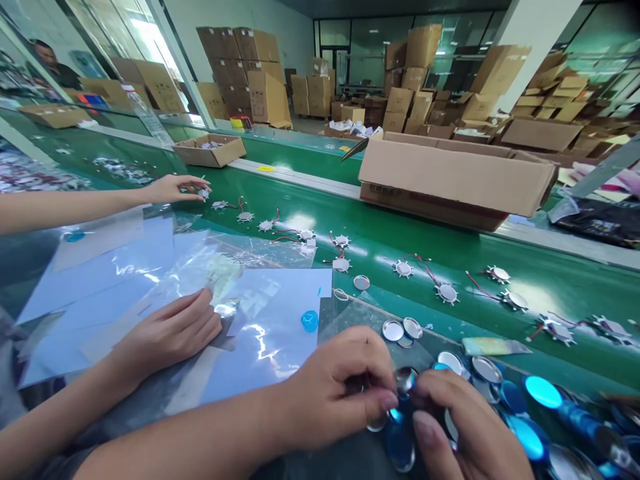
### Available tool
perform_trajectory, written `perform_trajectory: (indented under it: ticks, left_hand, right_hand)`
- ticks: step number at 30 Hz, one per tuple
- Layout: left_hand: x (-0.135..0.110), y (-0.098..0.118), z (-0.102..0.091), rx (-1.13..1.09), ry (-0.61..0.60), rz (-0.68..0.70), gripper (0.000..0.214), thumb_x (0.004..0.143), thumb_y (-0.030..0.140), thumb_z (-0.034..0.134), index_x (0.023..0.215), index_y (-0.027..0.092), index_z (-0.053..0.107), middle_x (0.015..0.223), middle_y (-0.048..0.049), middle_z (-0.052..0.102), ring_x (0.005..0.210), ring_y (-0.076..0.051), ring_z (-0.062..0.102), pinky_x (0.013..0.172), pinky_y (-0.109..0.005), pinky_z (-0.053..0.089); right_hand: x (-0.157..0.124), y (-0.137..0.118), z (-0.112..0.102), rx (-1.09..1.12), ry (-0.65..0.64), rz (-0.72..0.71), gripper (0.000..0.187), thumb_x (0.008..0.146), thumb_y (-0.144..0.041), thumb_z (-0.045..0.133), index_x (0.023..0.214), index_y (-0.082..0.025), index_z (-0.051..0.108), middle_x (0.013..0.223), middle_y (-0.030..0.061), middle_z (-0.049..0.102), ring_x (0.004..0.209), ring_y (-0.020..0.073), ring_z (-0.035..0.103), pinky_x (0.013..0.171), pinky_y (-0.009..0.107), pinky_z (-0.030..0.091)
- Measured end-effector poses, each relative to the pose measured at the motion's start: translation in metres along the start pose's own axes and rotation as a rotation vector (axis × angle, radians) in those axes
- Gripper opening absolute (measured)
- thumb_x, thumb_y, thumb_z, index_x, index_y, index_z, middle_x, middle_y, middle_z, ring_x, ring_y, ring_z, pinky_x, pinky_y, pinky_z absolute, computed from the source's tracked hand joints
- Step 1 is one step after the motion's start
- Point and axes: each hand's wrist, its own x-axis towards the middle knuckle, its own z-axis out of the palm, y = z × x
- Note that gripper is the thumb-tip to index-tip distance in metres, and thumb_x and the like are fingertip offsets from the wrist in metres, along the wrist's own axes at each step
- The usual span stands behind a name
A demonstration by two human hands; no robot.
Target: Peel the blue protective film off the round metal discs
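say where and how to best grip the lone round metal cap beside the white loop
Probably pinch the round metal cap by opposite edges, coming from above on its right: it lies flat, with the white loop close at its left.

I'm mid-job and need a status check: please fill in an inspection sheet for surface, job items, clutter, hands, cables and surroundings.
Surface: green worktop, glossy, with glare.
Job items: metal caps, some blue-faced, heaped at right; toothed discs spread along the worktop.
Clutter: white sheets at left, one bearing a blue blob.
Hands: left hand and right hand at a shiny piece; grip partly hidden.
Cables: thin red wires by the discs.
Surroundings: open carton beyond; stacked cartons behind.
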Motion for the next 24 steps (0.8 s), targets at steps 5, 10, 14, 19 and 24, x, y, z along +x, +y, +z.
perform_trajectory:
  ticks: [5, 10, 14, 19, 24]
  left_hand:
    - [-0.002, 0.006, 0.001, 0.221, -0.070, 0.154, 0.008, 0.091, 0.010, 0.055, 0.094, 0.016, 0.059, 0.093, -0.0055, 0.060, 0.092, -0.012, 0.057, 0.086, -0.024, 0.048]
    - [-0.002, 0.004, 0.002, 0.179, -0.080, 0.103, 0.006, 0.090, 0.017, 0.060, 0.094, 0.016, 0.056, 0.099, -0.0068, 0.059, 0.096, -0.014, 0.056, 0.087, -0.026, 0.048]
    - [-0.002, 0.000, 0.002, 0.171, -0.106, 0.060, 0.014, 0.090, 0.027, 0.064, 0.091, 0.015, 0.057, 0.095, -0.0063, 0.058, 0.090, -0.014, 0.056, 0.081, -0.025, 0.048]
    - [-0.003, 0.000, 0.002, 0.255, -0.057, 0.102, 0.012, 0.092, 0.023, 0.060, 0.083, 0.015, 0.057, 0.088, -0.0045, 0.059, 0.084, -0.012, 0.056, 0.077, -0.021, 0.046]
    - [-0.004, 0.000, 0.000, 0.430, -0.094, 0.125, 0.015, 0.094, 0.025, 0.058, 0.082, 0.015, 0.059, 0.088, -0.0048, 0.063, 0.084, -0.013, 0.057, 0.077, -0.022, 0.044]
  right_hand:
    - [0.002, -0.003, 0.002, 0.183, -0.043, 0.142, 0.005, 0.089, -0.016, 0.056, 0.086, -0.017, 0.052, 0.079, -0.0002, 0.059, 0.074, 0.0023, 0.058, 0.067, 0.008, 0.048]
    - [0.004, -0.009, 0.004, 0.297, -0.048, 0.113, 0.009, 0.087, -0.008, 0.054, 0.084, -0.016, 0.053, 0.073, -0.0006, 0.055, 0.071, 0.0031, 0.054, 0.064, 0.011, 0.046]
    - [0.003, -0.008, 0.005, 0.274, -0.060, 0.105, 0.010, 0.086, -0.007, 0.053, 0.081, -0.016, 0.051, 0.070, -0.0009, 0.052, 0.068, 0.0032, 0.051, 0.063, 0.011, 0.044]
    - [0.004, -0.005, 0.009, 0.222, -0.020, 0.153, 0.008, 0.085, -0.010, 0.055, 0.086, -0.016, 0.051, 0.075, -0.0013, 0.054, 0.069, 0.0018, 0.053, 0.062, 0.008, 0.045]
    - [0.001, -0.005, 0.010, 0.147, -0.038, 0.173, 0.008, 0.083, -0.010, 0.056, 0.086, -0.017, 0.054, 0.076, -0.0020, 0.056, 0.068, 0.0013, 0.054, 0.061, 0.007, 0.045]
